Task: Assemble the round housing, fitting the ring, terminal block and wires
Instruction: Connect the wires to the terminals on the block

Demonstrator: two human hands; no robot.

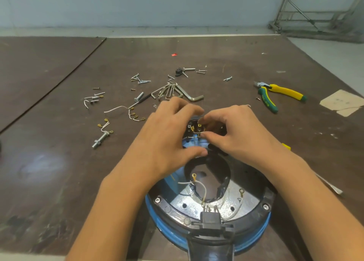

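A dark brown, worn, glossy wooden tabletop (59, 162) is lying before a pale wall, a metal frame (315, 10) standing at far right. The round blue-rimmed housing with a shiny metal plate (199, 201) is sitting at the near edge, its black handle pointing toward the person. The left hand (167, 138) and right hand (238, 134) are working close together at the housing's far side, fingertips pinching a thin wire at the black terminal block with brass tabs (195, 129). Yellow-and-green-handled pliers (275, 95), bent steel hex keys (177, 92) and scattered screws (139, 79) are lying beyond.
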